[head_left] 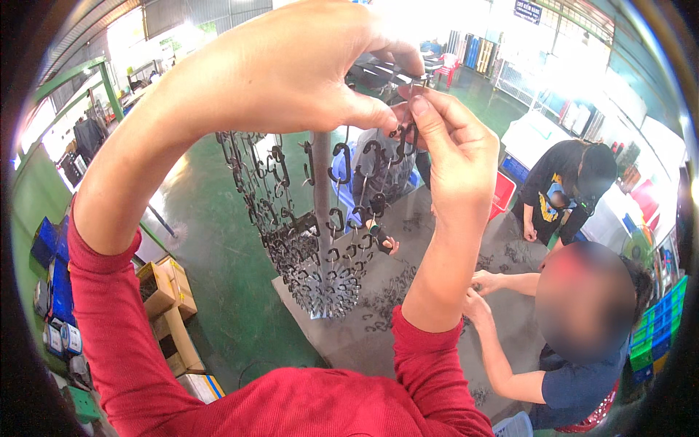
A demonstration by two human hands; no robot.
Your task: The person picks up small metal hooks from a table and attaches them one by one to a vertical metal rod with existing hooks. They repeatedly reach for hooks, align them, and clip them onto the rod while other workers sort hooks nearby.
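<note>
Both my arms are raised in front of me, at the top of a tall hanging rack (320, 164) with a grey central pole. Rows of black C-shaped hooks (340, 162) hang around it on thin wires. My left hand (313, 69) curls over from the left, its thumb beside the dark pieces near my right fingers. What its fingers close on is partly hidden. My right hand (459, 146) pinches thumb against forefinger at the rack's upper right, with a small dark piece between them. Another black hook (405, 142) hangs just under these fingers.
Below is a grey table (357, 346) with loose black hooks (389, 295). A person in navy (582, 379) works at its right; another in black (564, 182) bends over farther back. Someone's gloved hand (382, 239) shows behind the rack. Cardboard boxes (175, 288) stand at left.
</note>
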